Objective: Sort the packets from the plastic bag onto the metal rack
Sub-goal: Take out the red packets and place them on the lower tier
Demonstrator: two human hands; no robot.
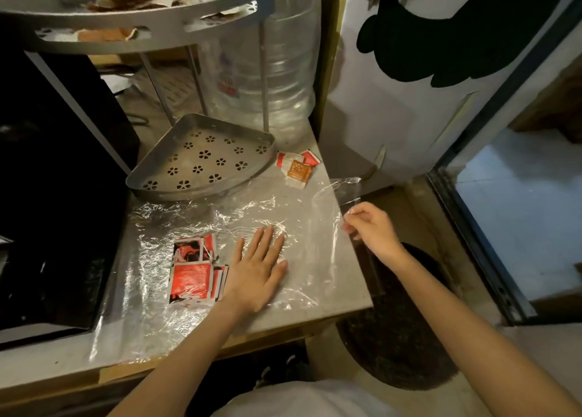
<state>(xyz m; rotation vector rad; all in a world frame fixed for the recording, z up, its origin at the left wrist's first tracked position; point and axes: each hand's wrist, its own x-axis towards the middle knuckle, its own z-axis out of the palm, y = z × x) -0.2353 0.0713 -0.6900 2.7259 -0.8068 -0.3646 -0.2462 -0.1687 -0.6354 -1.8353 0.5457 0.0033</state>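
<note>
Head view is showing your left hand (258, 267) lying flat, fingers straight, pressing the plastic bag (220, 227) down onto the countertop (340, 290), while your right hand (373, 227) is pinching the bag's open edge at the counter's right side and lifting it slightly. Just beside your left hand, red packets (193, 271) are sitting under the clear film, stacked and overlapping. Farther back, a few small orange and white packets (296, 167) are lying loose on the counter, just beside the lower tray (201, 155) of the metal rack (141, 16); that perforated tray is holding nothing yet, while the upper tier is carrying some brownish packets. A large water bottle (267, 70) is standing behind the rack. You are likely opening the bag to get at the red packets, so keep the mouth held up and taut with your right hand and slide your left toward the stack rather than dragging the film, which is crinkly and will probably bunch. Avoid pulling the bag off the counter edge, since the packets could spill to the floor.
</note>
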